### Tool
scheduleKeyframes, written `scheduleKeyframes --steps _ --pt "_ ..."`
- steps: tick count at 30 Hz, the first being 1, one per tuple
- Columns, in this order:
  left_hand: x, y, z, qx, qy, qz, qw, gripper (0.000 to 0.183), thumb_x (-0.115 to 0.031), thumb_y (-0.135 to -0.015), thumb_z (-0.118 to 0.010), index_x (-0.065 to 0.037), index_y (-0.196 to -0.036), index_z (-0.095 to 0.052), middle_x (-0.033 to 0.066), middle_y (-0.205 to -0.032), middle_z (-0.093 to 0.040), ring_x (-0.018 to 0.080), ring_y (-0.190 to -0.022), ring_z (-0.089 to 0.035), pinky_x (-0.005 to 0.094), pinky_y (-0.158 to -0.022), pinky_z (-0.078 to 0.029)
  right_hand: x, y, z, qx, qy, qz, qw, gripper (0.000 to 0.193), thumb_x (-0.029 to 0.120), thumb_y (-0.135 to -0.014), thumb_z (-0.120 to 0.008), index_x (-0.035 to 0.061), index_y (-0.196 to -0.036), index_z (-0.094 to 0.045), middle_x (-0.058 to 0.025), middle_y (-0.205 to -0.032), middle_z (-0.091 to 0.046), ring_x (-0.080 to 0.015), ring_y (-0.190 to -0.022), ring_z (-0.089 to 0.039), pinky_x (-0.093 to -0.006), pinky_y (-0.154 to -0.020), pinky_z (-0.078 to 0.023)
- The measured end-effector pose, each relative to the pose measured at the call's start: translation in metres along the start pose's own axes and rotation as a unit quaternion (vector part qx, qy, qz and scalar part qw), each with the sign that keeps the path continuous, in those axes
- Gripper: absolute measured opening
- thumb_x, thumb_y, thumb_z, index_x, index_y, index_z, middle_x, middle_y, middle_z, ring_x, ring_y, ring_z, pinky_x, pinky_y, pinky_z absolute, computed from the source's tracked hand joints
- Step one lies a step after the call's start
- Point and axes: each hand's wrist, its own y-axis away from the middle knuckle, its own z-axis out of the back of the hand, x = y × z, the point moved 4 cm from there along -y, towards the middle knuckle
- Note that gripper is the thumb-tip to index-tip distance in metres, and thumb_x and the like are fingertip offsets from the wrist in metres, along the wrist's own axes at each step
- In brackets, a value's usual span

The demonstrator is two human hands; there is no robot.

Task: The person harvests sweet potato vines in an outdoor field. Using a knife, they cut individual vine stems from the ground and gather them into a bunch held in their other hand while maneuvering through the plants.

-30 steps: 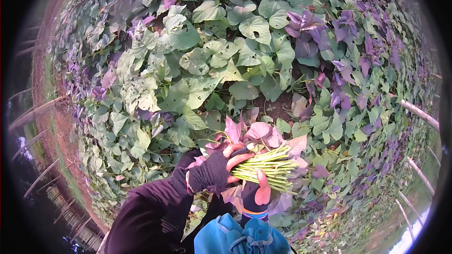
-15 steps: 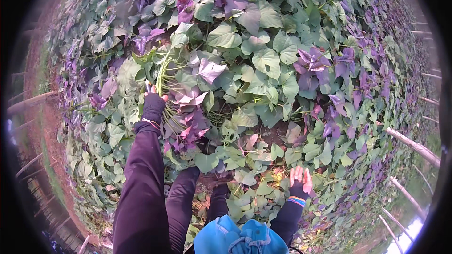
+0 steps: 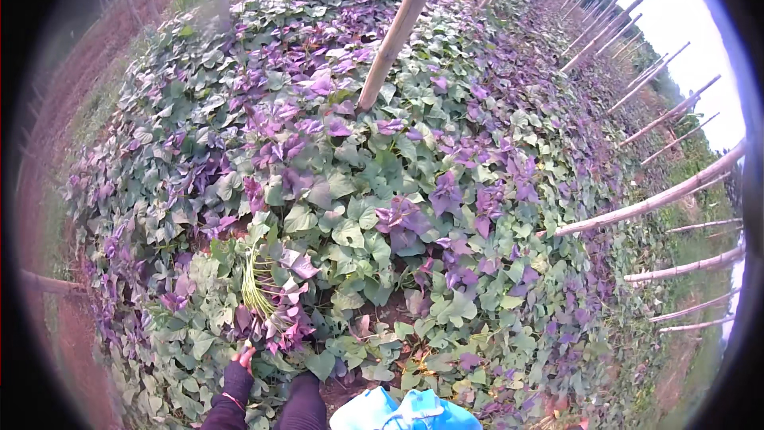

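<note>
A bunch of cut leafy vines [image 3: 256, 291], with pale green stems laid side by side and purple and green leaves, rests on the foliage left of the middle. Just below its stem ends is my left hand [image 3: 243, 357], in a dark sleeve with a thin band at the wrist. Its fingers point forward, apart from the bunch, and a pale bit shows at one fingertip. Only a sliver of what looks like my right hand [image 3: 582, 424] shows at the lower edge; its fingers are hidden. Heart-shaped green and purple vine leaves [image 3: 350, 231] surround the bunch.
A wooden pole [image 3: 403, 28] rises from the vines ahead. More poles lean along the right, including a thick one [image 3: 652, 203]. Reddish bare soil [image 3: 76, 334] borders the bed on the left. A blue garment [image 3: 406, 410] and my dark trouser leg [image 3: 304, 404] are at the bottom.
The view has tilted up toward the far field. My left hand has come away from the vine bunch, which stays on the leaves. My right hand has dropped almost out of view.
</note>
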Motion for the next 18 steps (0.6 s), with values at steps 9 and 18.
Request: scheduleKeyframes --steps 9,18 --pt "-0.090 0.017 -0.005 0.214 -0.102 -0.056 0.970 0.041 -0.014 -0.069 -0.050 -0.014 -0.109 -0.041 0.0189 -0.074 -0.057 0.0345 -0.068 -0.056 0.0439 -0.058 -0.042 0.103 0.005 0.341 -0.121 -0.149 0.187 0.963 0.019 0.028 -0.074 -0.048 0.0091 -0.078 -0.050 -0.0086 -0.074 -0.054 -0.0213 -0.063 -0.052 -0.0371 -0.058 -0.045" --pt "-0.287 -0.079 -0.018 0.106 0.284 -0.193 0.933 0.043 -0.018 -0.068 -0.061 -0.008 -0.105 -0.042 0.0069 -0.059 -0.052 0.0218 -0.056 -0.053 0.0340 -0.051 -0.041 0.152 0.155 0.309 0.213 -0.292 0.348 0.865 0.040 0.019 -0.080 -0.049 0.0096 -0.118 -0.039 -0.0055 -0.121 -0.040 -0.0204 -0.111 -0.039 -0.0356 -0.089 -0.035"
